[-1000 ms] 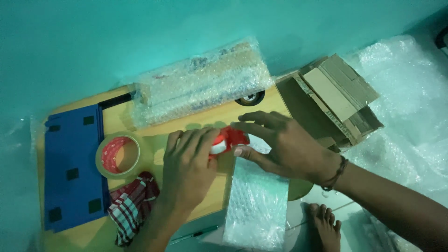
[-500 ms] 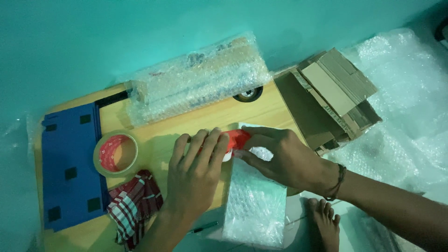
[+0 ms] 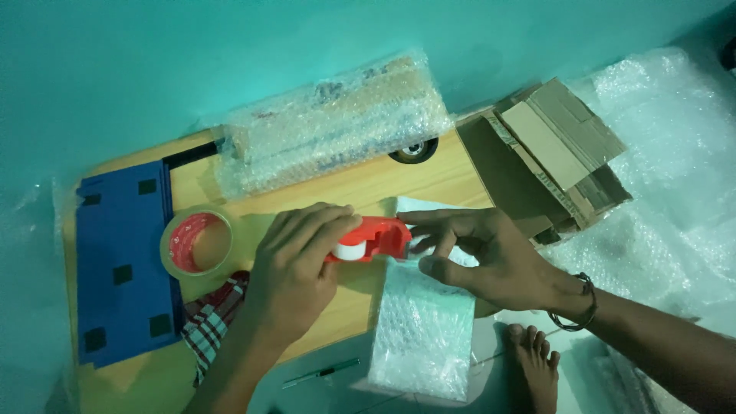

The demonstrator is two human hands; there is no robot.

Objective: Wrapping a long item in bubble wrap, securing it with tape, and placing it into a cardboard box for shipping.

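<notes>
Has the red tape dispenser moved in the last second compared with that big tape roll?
Cannot tell: the red tape dispenser sits about as far right of the big tape roll as before; the camera itself shifted.

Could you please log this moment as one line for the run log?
left hand: holds red tape dispenser | right hand: fingers at dispenser's end, over bubble-wrap sheet | nearby: tape roll

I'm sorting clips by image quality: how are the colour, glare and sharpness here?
Head view: a strong teal cast tints everything; mild glare on the bubble wrap at right; the red tape dispenser and both hands, left and right, look reasonably sharp; corners darken slightly.
</notes>
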